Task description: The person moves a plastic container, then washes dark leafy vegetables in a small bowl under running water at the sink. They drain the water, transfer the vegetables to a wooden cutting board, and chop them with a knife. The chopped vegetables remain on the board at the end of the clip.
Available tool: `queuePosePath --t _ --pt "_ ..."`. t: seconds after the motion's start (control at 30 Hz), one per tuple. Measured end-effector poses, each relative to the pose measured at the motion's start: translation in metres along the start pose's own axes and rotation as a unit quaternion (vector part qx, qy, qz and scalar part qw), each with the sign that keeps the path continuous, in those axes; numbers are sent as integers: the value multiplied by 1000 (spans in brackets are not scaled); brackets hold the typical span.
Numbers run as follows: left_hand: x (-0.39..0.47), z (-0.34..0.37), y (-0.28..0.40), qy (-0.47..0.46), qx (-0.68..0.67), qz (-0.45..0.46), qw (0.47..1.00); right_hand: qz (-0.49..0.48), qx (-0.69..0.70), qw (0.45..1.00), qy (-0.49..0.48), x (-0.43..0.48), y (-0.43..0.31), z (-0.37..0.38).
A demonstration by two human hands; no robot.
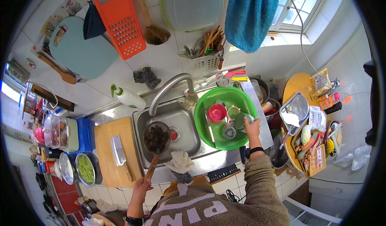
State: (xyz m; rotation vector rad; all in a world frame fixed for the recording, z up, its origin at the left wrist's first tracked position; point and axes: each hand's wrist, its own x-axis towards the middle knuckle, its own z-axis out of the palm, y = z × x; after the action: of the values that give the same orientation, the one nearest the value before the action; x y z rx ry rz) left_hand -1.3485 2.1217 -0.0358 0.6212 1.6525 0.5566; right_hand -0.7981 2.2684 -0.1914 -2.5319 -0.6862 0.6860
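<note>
My left hand (141, 189) grips the wooden handle of a round strainer or ladle (156, 138), whose bowl holds dark, wet-looking pieces above the left part of the steel sink (188, 126). On the right, my right hand (252, 128) holds a green cup (240, 121) inside a big green plastic basket (205, 141). A red cup (217, 113), a light green cup (233, 112), a clear round piece (229, 132) and a long slim utensil (210, 129) lie in that basket. The curved faucet (169, 88) arches over the sink's back edge.
Left of the sink, a cleaver (118, 150) lies on a wooden cutting board (102, 135). A bowl of green shreds (86, 169) stands farther left. A whitish cloth (180, 162) drapes the sink's front edge. Vegetables and packets crowd a wooden table (291, 85) at right.
</note>
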Motion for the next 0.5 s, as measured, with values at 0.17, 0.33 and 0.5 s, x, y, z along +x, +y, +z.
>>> queuePosePath --t 0.17,0.33,0.5 --pt "3 4 -1 -7 -3 -1 1000 -104 -215 970 49 -7 3 -19" --pt "3 1 -9 -6 14 20 1000 -186 -44 970 147 -30 25 -30" --pt "1 -7 -15 -25 -13 43 999 -270 242 928 -80 -134 32 -35"
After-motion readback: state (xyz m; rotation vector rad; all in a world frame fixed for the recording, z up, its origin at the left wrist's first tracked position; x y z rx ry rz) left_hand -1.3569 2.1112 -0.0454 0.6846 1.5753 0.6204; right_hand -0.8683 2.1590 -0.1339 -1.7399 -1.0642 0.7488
